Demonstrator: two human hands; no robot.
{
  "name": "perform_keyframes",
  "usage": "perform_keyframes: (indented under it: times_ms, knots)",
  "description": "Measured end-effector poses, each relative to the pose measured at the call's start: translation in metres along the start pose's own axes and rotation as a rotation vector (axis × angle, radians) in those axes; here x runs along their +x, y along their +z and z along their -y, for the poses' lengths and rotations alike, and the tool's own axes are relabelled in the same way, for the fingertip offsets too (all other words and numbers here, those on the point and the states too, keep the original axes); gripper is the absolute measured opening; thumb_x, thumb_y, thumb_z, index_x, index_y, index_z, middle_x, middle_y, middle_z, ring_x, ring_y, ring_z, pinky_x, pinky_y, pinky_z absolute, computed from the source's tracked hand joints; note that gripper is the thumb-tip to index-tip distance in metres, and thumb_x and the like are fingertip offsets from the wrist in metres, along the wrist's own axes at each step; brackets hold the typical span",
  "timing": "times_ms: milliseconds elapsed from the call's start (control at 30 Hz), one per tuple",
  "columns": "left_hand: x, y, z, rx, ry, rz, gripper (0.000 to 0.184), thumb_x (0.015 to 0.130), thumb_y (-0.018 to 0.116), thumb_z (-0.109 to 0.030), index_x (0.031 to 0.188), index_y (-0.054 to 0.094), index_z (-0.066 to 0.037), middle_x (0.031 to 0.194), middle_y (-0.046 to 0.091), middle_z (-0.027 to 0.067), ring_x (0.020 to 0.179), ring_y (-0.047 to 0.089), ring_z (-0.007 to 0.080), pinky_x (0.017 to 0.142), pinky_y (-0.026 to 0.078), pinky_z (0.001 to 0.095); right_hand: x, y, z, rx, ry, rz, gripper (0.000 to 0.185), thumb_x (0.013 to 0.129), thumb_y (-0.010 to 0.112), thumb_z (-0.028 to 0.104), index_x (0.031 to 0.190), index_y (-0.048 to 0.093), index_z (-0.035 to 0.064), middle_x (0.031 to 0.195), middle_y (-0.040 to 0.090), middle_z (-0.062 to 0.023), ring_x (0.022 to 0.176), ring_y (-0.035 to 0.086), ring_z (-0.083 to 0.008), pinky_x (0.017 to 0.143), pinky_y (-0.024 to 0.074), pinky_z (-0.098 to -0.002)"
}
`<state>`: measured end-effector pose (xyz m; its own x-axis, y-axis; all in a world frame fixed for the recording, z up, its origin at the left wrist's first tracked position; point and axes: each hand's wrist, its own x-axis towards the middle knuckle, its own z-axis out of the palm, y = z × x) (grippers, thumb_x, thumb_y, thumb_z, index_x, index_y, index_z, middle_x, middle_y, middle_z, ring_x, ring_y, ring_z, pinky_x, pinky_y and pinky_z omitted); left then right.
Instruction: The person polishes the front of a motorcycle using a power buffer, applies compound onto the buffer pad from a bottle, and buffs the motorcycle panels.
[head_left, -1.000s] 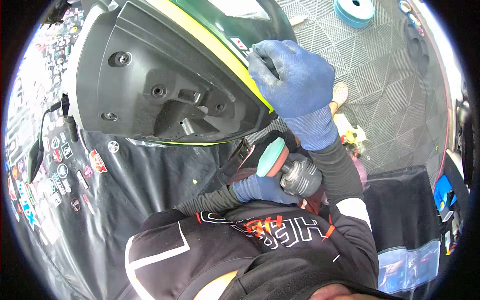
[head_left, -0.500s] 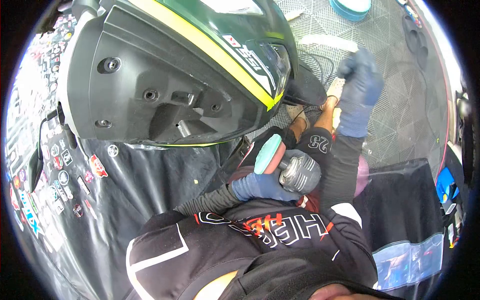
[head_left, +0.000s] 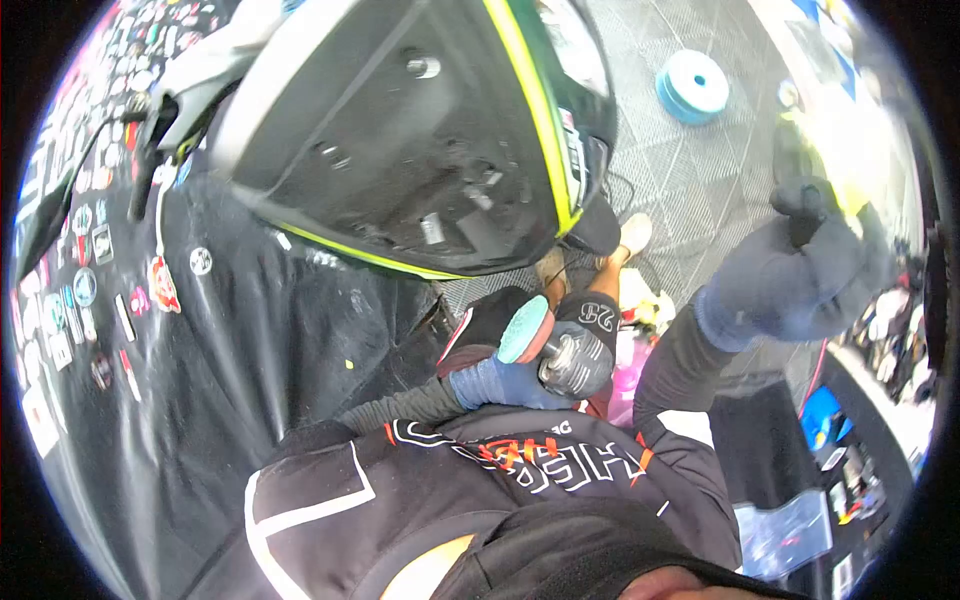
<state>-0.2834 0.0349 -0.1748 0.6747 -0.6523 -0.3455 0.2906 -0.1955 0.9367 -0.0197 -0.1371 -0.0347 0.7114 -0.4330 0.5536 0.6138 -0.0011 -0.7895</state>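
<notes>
My gloved left hand is closed around a polisher, held low in front of my torso. Its teal foam pad faces away to the left. My right hand, in a blue glove, is raised at the right and blurred, its fingers curled. A pale yellow smear shows beside those fingers; what they hold cannot be made out. Ahead of me stands a motorbike, its black inner panel bordered by a bright yellow strip. Neither hand touches the panel.
A light blue round container stands on the grey tiled floor. Black sheeting with stickers hangs at the left, near the brake lever. Something pink is beside my leg. Assorted items lie at the far right.
My right hand has swung right and nearer to me. The view has shifted, so the panel appears farther up and turned. My left hand still holds the polisher in front of my torso.
</notes>
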Motion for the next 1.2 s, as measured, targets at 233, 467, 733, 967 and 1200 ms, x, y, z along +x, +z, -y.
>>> perform_keyframes:
  times_ms: [233, 467, 733, 967, 1200]
  knots:
    - [-0.001, -0.030, -0.068, -0.002, 0.180, -0.155, 0.033, 0.088, 0.069, -0.028, 0.115, 0.061, -0.011, 0.109, 0.063, 0.0071, 0.097, 0.061, 0.0207, 0.092, 0.049, 0.0351, -0.059, 0.111, 0.040, -0.116, -0.639, 0.881, 0.037, 0.071, 0.081, 0.018, 0.105, 0.067, 0.0177, 0.093, 0.065, -0.0010, 0.074, 0.065, -0.0213, 0.065, 0.0529, -0.0352]
    - [-0.018, -0.009, -0.034, -0.173, -0.041, -0.037, 0.035, 0.089, 0.066, -0.030, 0.117, 0.063, -0.011, 0.113, 0.063, 0.0084, 0.107, 0.060, 0.0250, 0.100, 0.046, 0.0389, -0.087, 0.143, 0.052, -0.499, -0.271, 1.275, 0.028, 0.082, 0.068, 0.035, 0.098, 0.060, 0.0140, 0.091, 0.059, -0.0075, 0.072, 0.066, -0.0255, 0.054, 0.0533, -0.0405]
    - [-0.022, -0.008, -0.006, 0.342, 0.149, -0.032, 0.047, 0.084, 0.076, -0.030, 0.124, 0.063, -0.009, 0.120, 0.066, 0.0095, 0.112, 0.062, 0.0253, 0.101, 0.047, 0.0394, -0.083, 0.043, 0.009, -0.019, -0.023, 1.005, 0.037, 0.079, 0.072, 0.034, 0.104, 0.062, 0.0085, 0.092, 0.063, -0.0086, 0.071, 0.065, -0.0220, 0.062, 0.0534, -0.0335]
    - [0.024, -0.037, -0.047, -0.157, -0.110, 0.048, 0.046, 0.082, 0.080, -0.024, 0.120, 0.063, -0.005, 0.116, 0.066, 0.0094, 0.107, 0.062, 0.0223, 0.099, 0.047, 0.0365, -0.242, -0.173, -0.066, 0.603, 1.397, 0.558, 0.068, 0.082, 0.079, 0.040, 0.132, 0.051, 0.0026, 0.114, 0.062, -0.0077, 0.099, 0.062, -0.0171, 0.087, 0.0514, -0.0321]
    - [0.095, -0.046, -0.090, -0.266, 0.069, -0.095, 0.090, 0.078, 0.078, -0.019, 0.146, 0.026, 0.005, 0.131, 0.049, 0.0169, 0.121, 0.048, 0.0218, 0.103, 0.040, 0.0379, -0.269, -0.189, 0.016, 0.492, 1.487, 0.393, 0.101, 0.065, 0.090, 0.032, 0.145, 0.037, -0.0007, 0.136, 0.053, -0.0135, 0.125, 0.052, -0.0240, 0.110, 0.0397, -0.0375]
